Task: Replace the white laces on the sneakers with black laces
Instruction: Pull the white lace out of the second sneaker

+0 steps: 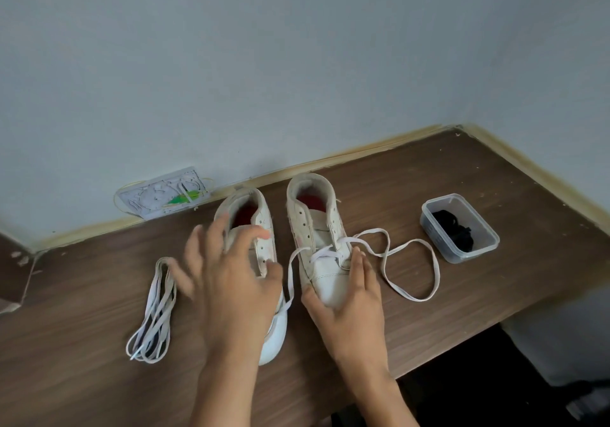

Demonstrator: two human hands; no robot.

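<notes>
Two white sneakers stand side by side on the wooden table (429,179), heels toward the wall. The left sneaker (264,245) has bare eyelets. My left hand (227,275) hovers over it, fingers spread and blurred, holding nothing. The right sneaker (317,228) keeps a white lace (409,271) in its lowest eyelets, the loose ends looping over the table to the right. My right hand (350,308) grips this sneaker's toe. A removed white lace (155,314) lies bundled at the left. Black laces (455,228) lie in a clear plastic box (475,255) at the right.
A flat clear packet (165,195) with white and green contents leans against the wall behind the left sneaker. Walls close the table at the back and the right. The table's front edge runs diagonally at lower right, with dark floor below it.
</notes>
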